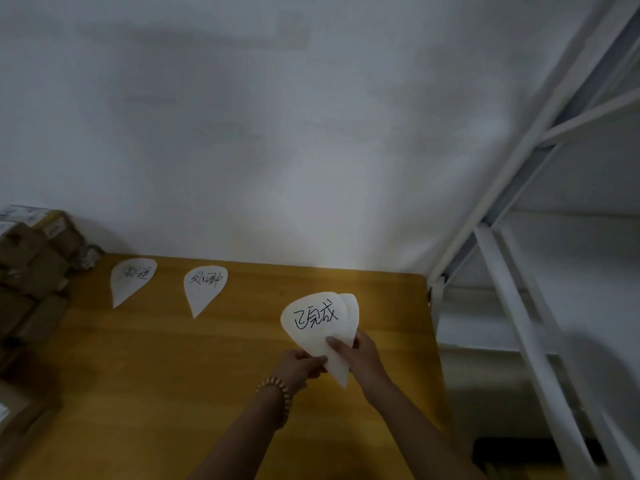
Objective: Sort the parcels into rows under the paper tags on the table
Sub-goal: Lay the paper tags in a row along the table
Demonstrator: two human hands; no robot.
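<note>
Two white teardrop paper tags with handwriting lie on the yellow wooden table (145, 368): one at the far left (130, 282), one beside it (204, 287). Over the table's right part both hands hold a small stack of tags (318, 323); the top one bears black writing and a second tag peeks out behind it. My left hand (301, 367) pinches the stack's lower left edge. My right hand (360, 358) grips its lower right, thumb on top. Brown cardboard parcels (31, 265) are piled at the table's left edge.
A white wall rises behind the table. A white metal shelf frame (512, 278) stands close against the table's right edge. More cardboard boxes (20, 410) sit at the near left. A beaded bracelet is on my left wrist.
</note>
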